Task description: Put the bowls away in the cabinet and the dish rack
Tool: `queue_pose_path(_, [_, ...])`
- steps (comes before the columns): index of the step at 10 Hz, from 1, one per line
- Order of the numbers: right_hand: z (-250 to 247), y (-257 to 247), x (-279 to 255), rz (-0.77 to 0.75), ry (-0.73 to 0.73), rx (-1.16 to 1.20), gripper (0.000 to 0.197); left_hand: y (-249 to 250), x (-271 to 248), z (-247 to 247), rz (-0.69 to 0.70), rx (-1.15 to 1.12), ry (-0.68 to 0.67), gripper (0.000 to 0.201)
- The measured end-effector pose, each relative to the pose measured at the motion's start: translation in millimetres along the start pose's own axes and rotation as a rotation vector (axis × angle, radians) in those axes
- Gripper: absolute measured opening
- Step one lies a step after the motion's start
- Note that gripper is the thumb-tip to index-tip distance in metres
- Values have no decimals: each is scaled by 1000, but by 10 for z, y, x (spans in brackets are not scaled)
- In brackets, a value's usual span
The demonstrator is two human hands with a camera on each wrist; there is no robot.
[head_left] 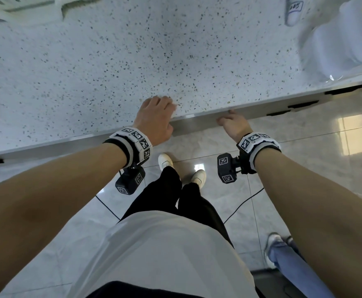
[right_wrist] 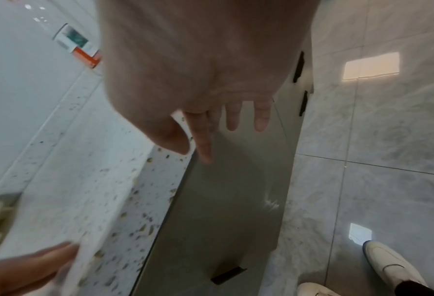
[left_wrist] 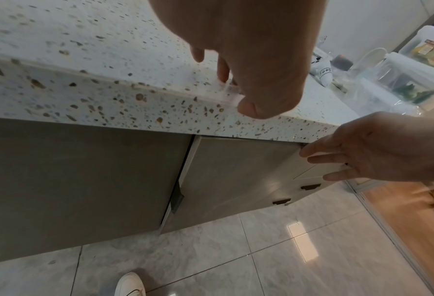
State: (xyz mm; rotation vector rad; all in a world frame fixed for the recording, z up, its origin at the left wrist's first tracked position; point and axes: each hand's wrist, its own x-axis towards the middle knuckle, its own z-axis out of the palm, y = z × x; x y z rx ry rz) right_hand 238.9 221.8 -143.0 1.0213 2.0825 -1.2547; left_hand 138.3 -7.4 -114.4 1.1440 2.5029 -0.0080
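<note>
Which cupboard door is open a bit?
The cabinet door under the right hand, whose left edge stands out from the frame. The door to its left sits flush and closed.

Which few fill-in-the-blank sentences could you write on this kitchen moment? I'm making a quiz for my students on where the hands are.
1. The left hand rests on the speckled ____.
2. The right hand reaches with straight fingers to the top edge of a grey cabinet ____.
3. That cabinet door stands slightly ____.
4. Neither hand holds a ____.

Missing words: countertop; door; open; bowl
</note>
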Motion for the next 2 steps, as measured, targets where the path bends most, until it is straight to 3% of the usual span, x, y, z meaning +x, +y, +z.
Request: queue_pose_path(2, [34,-349,-47,-96,7,-198,28,-95,46,-57,21,1,7,48])
